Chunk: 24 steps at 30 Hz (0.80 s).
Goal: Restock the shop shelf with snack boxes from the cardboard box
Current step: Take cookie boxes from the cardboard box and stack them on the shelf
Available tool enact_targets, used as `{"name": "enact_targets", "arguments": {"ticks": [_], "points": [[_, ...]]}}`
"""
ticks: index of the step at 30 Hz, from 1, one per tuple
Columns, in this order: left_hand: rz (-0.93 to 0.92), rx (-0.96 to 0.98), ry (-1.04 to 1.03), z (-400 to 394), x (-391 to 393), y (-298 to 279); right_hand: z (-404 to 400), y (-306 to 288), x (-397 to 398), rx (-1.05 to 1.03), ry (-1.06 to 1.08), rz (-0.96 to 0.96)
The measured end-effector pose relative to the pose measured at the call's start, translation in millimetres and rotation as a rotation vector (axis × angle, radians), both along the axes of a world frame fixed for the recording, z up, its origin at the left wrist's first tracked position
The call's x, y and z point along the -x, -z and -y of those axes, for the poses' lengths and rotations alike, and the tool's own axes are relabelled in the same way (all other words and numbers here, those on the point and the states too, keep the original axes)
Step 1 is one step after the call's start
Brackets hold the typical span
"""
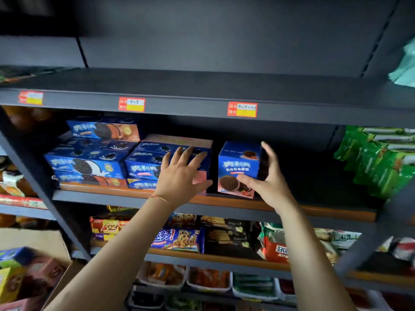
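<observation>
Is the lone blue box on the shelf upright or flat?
Upright. The blue box stands on its short end, front label facing out, apart from the flat stacks to its left. The right hand is around it.

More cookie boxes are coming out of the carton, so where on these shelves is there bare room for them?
Two free patches: the top shelf is bare between the dark packs at its left end and the teal bag; on the cookie shelf, a dark gap runs from the upright blue box to the green packets. Left of that box, stacked blue boxes crowd the shelf.

Dark shelf (224,204) (orange-edged), stacked blue snack boxes (89,158), one upright box (239,169), green packets (379,162)
</observation>
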<state>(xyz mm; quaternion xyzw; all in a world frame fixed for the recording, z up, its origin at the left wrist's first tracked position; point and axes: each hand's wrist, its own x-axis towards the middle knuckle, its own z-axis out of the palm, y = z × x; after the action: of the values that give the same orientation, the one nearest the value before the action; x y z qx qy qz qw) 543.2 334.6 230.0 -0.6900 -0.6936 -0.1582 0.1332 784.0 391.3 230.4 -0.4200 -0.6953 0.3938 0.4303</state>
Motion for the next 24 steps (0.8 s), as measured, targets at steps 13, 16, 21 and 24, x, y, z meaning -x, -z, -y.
{"name": "enact_targets", "arguments": {"ticks": [13,16,21,24], "points": [[-0.014,0.028,-0.005,-3.8,1.9,0.5,-15.5,6.0,7.5,0.046,-0.177,0.274],[-0.024,0.075,-0.004,-2.1,3.0,-5.9,-15.3,5.7,9.8,0.029,-0.173,0.274],[-0.032,0.068,0.023,0.7,6.6,-7.6,-9.9,8.6,10.0,-0.003,-0.143,0.306],[-0.010,0.056,0.041,1.3,7.8,-6.4,0.7,4.7,14.6,-0.086,-0.034,0.308]]}}
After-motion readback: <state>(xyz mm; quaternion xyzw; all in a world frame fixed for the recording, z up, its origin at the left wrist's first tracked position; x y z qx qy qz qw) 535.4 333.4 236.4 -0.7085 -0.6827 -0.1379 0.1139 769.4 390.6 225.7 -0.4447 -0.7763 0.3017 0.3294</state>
